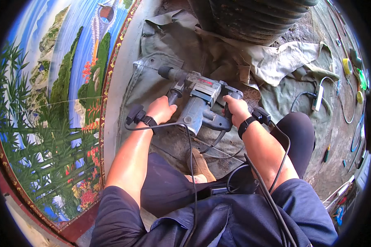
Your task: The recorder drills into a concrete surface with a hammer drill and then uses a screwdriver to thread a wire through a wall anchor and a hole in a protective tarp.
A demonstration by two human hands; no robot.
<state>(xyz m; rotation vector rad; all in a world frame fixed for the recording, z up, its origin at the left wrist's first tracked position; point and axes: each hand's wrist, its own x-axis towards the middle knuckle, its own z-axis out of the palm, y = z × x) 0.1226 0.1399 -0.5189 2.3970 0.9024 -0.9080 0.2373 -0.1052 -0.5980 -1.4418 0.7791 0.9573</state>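
Note:
A large grey rotary hammer drill [196, 101] is held between my two hands, its bit pointing up and left at the pale wall base. Wrapped round the black side handle [175, 95] is my left hand [161, 110]. My right hand [237, 109] grips the rear handle, its fingers partly hidden behind the grip. The thin drill bit [146, 66] sticks out of the black chuck and its tip ends close to the wall's lower edge. Beneath the drill lies a crumpled grey-green cloth [160, 47].
A painted tile mural [66, 103] covers the wall at left. At the top stands a dark ribbed container [255, 18]. A white power strip [317, 99] with cables, a screwdriver [327, 153] and a yellow tape roll [347, 66] lie at right. Cables run across my arms and lap.

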